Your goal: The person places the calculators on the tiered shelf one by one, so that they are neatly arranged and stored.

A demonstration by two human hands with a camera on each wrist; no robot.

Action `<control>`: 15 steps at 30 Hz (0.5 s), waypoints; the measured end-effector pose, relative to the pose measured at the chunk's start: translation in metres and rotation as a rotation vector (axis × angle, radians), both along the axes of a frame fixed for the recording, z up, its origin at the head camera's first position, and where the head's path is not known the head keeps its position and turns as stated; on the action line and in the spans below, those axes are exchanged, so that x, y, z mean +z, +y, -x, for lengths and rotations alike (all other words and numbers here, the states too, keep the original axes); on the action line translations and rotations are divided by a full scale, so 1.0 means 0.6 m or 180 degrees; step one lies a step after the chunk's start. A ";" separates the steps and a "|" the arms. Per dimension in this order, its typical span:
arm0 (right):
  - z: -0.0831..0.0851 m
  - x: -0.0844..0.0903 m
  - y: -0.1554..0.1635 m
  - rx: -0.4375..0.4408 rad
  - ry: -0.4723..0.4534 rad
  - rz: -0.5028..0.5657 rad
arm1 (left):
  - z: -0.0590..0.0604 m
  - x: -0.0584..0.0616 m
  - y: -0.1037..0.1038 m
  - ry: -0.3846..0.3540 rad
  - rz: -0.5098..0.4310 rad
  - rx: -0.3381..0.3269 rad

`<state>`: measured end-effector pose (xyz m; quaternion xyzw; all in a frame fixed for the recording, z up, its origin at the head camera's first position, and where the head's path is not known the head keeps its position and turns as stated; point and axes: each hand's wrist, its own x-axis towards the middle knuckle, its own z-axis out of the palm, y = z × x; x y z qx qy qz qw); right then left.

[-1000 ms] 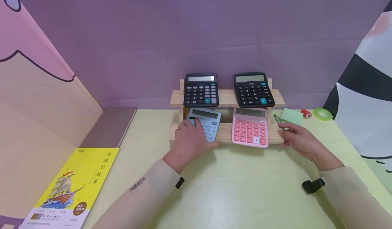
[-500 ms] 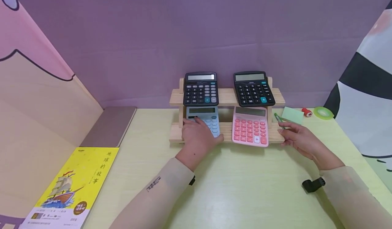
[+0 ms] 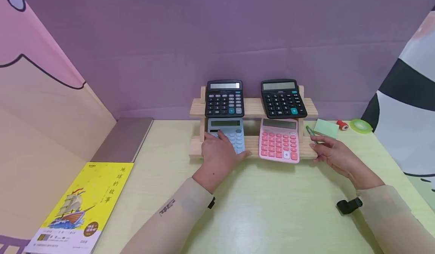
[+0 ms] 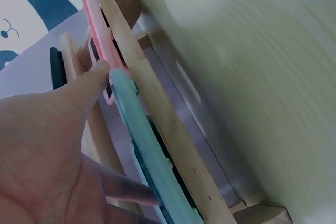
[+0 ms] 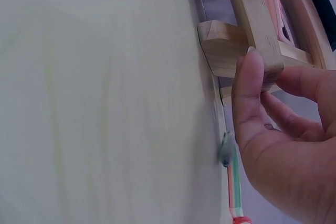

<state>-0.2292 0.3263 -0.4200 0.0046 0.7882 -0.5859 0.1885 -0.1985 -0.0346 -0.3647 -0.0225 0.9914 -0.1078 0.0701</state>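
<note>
Nearest me, the left hand (image 3: pixel 219 154) lay across the blue calculator (image 3: pixel 227 134), fingers curled over its keys and thumb at its lower edge, gripping it. The calculator already sat on the lower shelf of the wooden rack (image 3: pixel 253 147), beside the pink calculator (image 3: pixel 279 140); letting go seemed all that remained. The right hand (image 3: pixel 334 154) pinched the rack's right end. Farther up, two black calculators (image 3: pixel 224 99) occupied the top shelf.
</note>
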 end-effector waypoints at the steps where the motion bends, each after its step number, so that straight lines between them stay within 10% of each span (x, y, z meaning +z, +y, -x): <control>1: -0.001 0.001 0.001 0.0005 0.0001 -0.0035 | -0.003 0.002 -0.002 0.0038 -0.0073 -0.0015; 9: -0.016 0.020 0.019 0.0028 0.0324 -0.0799 | -0.051 0.040 -0.069 0.0551 -0.0770 -0.0849; 15: -0.056 0.085 0.034 -0.0311 0.1347 -0.1779 | -0.081 0.081 -0.166 0.1292 -0.0955 -0.1468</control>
